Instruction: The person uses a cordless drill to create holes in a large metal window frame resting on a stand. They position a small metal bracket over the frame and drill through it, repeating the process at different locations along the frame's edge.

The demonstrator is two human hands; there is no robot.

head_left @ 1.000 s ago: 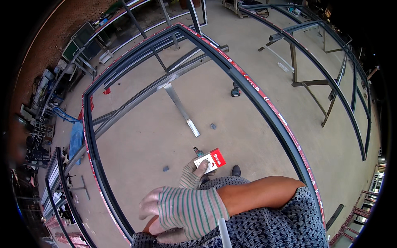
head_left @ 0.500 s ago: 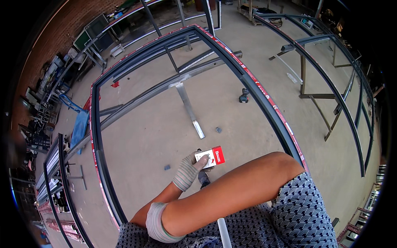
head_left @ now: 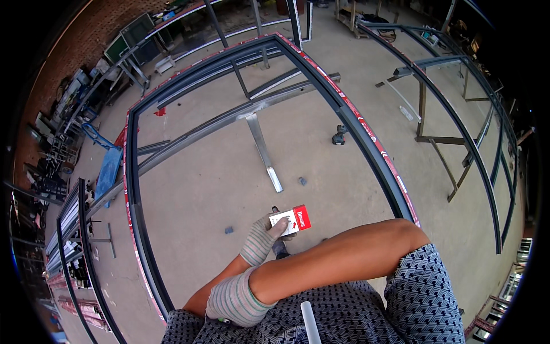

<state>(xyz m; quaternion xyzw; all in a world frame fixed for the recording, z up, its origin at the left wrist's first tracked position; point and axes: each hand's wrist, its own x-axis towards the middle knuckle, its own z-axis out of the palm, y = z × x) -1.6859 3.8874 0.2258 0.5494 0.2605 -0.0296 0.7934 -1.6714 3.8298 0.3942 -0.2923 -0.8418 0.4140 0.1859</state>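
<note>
My left hand (head_left: 264, 234), in a grey striped knit glove, holds a red and white cigarette pack (head_left: 290, 220) with the thumb across its front. Crossing over the left forearm, my bent right arm ends in a striped-gloved right hand (head_left: 240, 297) against my patterned shirt. Its fingers are mostly hidden there, and a small green spot shows at its lower edge. A white tube-like stick (head_left: 310, 324) juts up from the lower edge of the view.
Around me lies a large dark metal frame (head_left: 361, 133) edged with red tape, propped on a steel beam (head_left: 200, 133). A cordless drill (head_left: 339, 135) and a small grey block (head_left: 302, 181) lie on the floor. More frames (head_left: 458, 117) stand at right; a blue cart (head_left: 109, 172) stands left.
My right hand has shifted a little to the right along my shirt, and more of its glove shows. The left hand keeps the pack in nearly the same place.
</note>
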